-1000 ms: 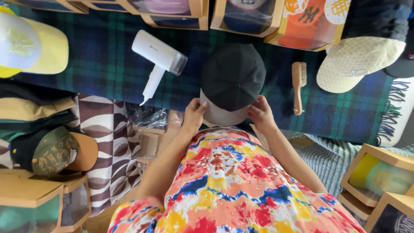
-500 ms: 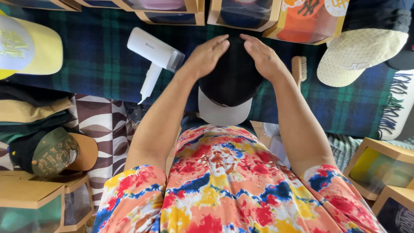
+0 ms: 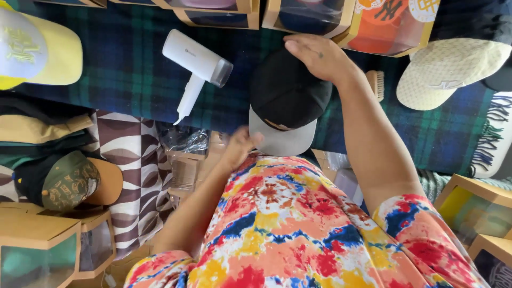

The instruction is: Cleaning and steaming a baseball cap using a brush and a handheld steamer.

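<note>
While my right hand (image 3: 320,56) lies flat, fingers spread, on the black cap (image 3: 288,90) on the plaid blanket (image 3: 122,69), and my left hand (image 3: 240,146) loosely touches its grey brim (image 3: 282,141), uneven pressure could dent the crown.

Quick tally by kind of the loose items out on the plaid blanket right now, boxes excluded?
Caps: 3, the black cap with grey brim under the right hand and left hand, a yellow cap, a cream cap
White handheld steamer: 1
Wooden brush: 1
Total: 5
</note>
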